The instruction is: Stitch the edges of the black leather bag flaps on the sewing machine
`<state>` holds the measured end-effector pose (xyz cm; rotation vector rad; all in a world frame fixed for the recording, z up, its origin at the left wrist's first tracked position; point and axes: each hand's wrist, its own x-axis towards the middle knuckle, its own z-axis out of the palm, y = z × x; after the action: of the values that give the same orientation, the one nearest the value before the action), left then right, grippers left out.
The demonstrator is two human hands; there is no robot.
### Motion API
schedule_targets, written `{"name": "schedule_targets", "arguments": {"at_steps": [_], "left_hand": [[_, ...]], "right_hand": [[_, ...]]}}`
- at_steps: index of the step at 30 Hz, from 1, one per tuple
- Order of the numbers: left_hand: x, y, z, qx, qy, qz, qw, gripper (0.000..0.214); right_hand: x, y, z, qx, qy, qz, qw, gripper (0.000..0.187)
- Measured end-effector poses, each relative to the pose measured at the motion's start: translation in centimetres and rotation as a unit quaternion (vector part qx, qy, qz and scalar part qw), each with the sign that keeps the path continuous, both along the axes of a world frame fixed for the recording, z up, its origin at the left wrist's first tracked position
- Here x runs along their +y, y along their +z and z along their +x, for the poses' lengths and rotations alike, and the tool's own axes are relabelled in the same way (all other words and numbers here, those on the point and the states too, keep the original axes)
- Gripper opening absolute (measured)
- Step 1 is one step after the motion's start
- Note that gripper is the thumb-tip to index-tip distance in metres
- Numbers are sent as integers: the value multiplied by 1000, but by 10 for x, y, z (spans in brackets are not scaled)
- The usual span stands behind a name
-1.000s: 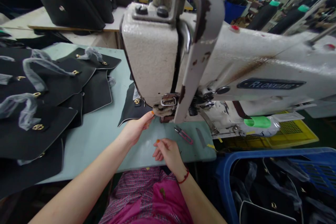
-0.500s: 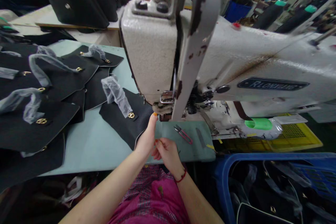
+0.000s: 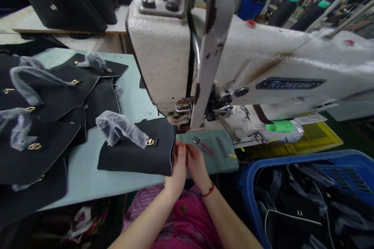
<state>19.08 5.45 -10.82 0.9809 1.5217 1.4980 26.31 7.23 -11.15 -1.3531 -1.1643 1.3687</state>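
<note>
A black leather bag panel point(image 3: 140, 151) with a gold clasp and a plastic-wrapped strap lies on the pale green table point(image 3: 93, 175), just left of the sewing machine's needle. My left hand point(image 3: 177, 167) grips the panel's right edge, fingers closed on it. My right hand point(image 3: 196, 163) sits right beside it, fingers curled at the same edge; I cannot make out what it pinches. A white industrial sewing machine point(image 3: 222, 62) towers over both hands.
Several more black panels point(image 3: 43, 124) with gold clasps are stacked on the table's left. Pink thread snips point(image 3: 202, 146) lie near the needle. A blue crate point(image 3: 306, 198) of black pieces stands at the right. Black bags point(image 3: 67, 0) sit on a far table.
The panel has been pulled out from under the machine toward me and to the left. Both hands came together at its right edge, nearer my body.
</note>
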Motion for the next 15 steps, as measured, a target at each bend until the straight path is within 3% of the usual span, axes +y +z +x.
{"name": "schedule_targets", "arguments": {"at_steps": [4,6,7,9,11,15], "left_hand": [[-87,-20,-53,65,-23,-50,996,26],[-107,-22,-98,160,5,-23,987,24],[-105,-19,-120,215,-2,7,977,25],[-78,-5,-159,348,-73,44,934,30],[-30,13,-185,441,-167,75,879,42],[65,32,-199,531,-388,152,738,78]], "right_hand": [[10,33,2,8,-30,24,999,34],[19,50,-4,6,-8,41,999,39],[24,56,-8,-2,7,53,999,42],[33,64,-17,-39,28,86,995,49],[40,67,-25,-80,34,111,990,51],[43,60,-31,-109,25,130,985,49]]}}
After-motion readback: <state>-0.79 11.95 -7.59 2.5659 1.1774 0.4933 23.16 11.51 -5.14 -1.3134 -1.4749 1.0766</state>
